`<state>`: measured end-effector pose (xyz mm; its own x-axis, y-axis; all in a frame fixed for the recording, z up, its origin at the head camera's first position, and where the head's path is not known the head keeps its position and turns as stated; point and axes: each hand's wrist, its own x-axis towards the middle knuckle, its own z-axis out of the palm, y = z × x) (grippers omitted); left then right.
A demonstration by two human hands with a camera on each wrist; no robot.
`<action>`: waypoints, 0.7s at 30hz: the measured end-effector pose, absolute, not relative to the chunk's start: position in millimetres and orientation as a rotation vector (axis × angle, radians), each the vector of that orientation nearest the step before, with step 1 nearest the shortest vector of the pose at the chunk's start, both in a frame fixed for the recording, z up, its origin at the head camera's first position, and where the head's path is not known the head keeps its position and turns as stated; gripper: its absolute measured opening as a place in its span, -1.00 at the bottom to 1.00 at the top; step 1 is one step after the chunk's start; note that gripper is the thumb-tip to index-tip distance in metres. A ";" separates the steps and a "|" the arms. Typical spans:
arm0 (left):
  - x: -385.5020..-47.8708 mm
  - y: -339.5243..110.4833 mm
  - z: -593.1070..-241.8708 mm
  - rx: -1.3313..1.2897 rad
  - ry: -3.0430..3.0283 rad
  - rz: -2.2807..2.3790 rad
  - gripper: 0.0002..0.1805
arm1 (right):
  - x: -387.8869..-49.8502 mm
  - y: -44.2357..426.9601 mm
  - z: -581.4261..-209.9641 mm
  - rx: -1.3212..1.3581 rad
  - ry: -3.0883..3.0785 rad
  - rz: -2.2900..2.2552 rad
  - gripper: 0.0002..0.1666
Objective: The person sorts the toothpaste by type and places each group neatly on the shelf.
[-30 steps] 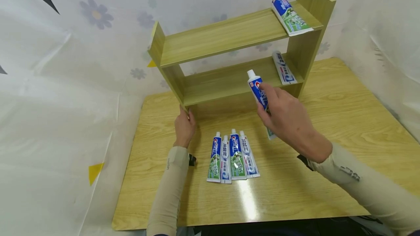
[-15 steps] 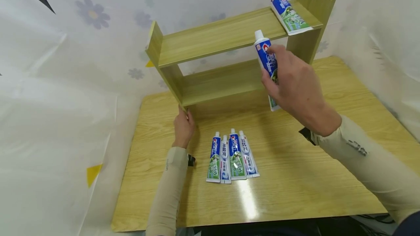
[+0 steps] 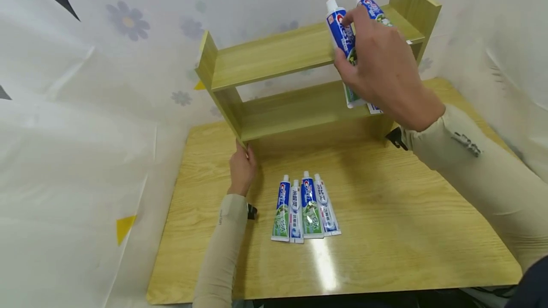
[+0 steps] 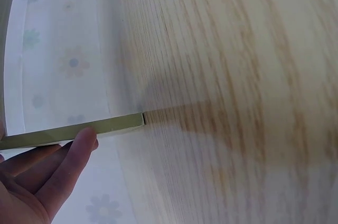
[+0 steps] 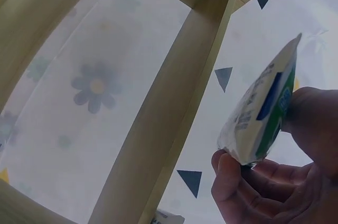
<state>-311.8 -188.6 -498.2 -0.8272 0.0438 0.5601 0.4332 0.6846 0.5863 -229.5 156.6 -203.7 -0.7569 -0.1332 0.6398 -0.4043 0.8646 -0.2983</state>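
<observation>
My right hand (image 3: 381, 63) grips a blue, white and green toothpaste tube (image 3: 341, 32), cap up, in front of the upper board of a wooden shelf (image 3: 274, 53). In the right wrist view, that toothpaste tube (image 5: 261, 108) sits between thumb and fingers, apart from the shelf edge (image 5: 185, 118). My left hand (image 3: 242, 170) holds the lower end of the shelf's left side panel; the left wrist view has fingers against that panel (image 4: 79, 131). A matching tube (image 3: 371, 7) lies at the top board's right end, partly covered by my right hand. Below, a white tube (image 3: 374, 108) is mostly hidden.
On the table (image 3: 385, 232), several toothpaste tubes lie side by side: a blue-green one (image 3: 280, 215), a white one (image 3: 295, 215), another blue-green one (image 3: 311, 213) and a tilted white one (image 3: 327, 210). A flowered sheet (image 3: 162, 27) hangs behind the shelf.
My right hand has lifted the toothpaste tube from the lower board's height to the upper board, now overlapping the tube lying there. My left hand has stayed on the side panel.
</observation>
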 end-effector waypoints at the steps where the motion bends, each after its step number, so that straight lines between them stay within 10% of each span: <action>1: -312.0 -188.7 -499.1 -0.360 -2.381 -1.011 -0.55 | -233.3 155.5 -199.8 0.389 -2.414 0.564 -0.39; 21: -328.3 -188.8 -523.3 -0.297 -2.409 -0.907 -0.56 | -291.7 154.2 -164.5 0.290 -2.798 0.555 -0.30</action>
<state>-328.3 -188.8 -523.3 -0.8277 0.0145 0.5611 0.3809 0.7487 0.5426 -291.7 154.2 -164.5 -0.9426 -0.1411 0.3027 -0.2459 0.9065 -0.3433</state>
